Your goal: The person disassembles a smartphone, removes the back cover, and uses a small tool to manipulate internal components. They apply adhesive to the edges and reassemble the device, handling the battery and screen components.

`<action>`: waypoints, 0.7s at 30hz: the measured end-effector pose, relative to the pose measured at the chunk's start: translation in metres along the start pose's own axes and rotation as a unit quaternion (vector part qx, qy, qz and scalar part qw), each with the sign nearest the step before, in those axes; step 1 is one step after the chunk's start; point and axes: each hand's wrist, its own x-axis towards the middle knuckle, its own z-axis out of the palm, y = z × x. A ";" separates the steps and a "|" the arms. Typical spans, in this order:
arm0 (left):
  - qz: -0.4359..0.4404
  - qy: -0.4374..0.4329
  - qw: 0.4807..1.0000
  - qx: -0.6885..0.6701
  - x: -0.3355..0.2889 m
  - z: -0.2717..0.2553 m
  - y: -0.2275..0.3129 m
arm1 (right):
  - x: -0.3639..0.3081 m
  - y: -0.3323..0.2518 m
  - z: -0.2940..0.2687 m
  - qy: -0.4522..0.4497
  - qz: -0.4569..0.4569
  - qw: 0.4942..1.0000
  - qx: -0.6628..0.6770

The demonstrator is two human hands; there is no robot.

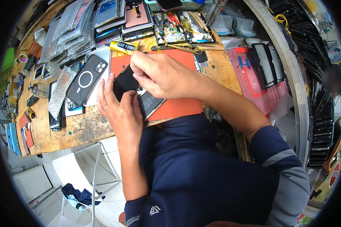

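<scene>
An opened smartphone lies at a slant on the orange mat (182, 108). Its dark screen panel (124, 84) is at the upper left, and the body with a black battery (150, 103) shows at the lower right. My left hand (119, 109) grips the phone, fingers along the panel's left side and thumb near the middle. Over the phone's upper right, my right hand (161, 75) is closed in a pinch; whatever its fingers hold is hidden. Just beyond it lies a yellow and black glue tube (125, 47). A black phone case (86, 79) with a white ring rests left of my left hand.
Stacked phones and bubble-wrapped parts (70, 32) crowd the back left of the wooden bench (91, 126). A parts tray (183, 28) with tools and yellow bands sits at the back. Right are a red transparent box (250, 81) and racked dark panels (322, 125). A chair (96, 166) stands lower left.
</scene>
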 end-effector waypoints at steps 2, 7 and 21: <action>0.005 0.000 1.000 -0.001 0.000 0.000 -0.002 | 0.000 0.001 0.002 -0.004 0.000 1.000 -0.015; 0.005 -0.004 1.000 -0.015 0.002 -0.001 -0.005 | 0.000 0.006 0.008 -0.013 -0.020 1.000 -0.018; 0.010 -0.004 1.000 -0.017 0.002 0.000 -0.007 | 0.010 -0.008 0.009 -0.053 -0.043 0.974 -0.216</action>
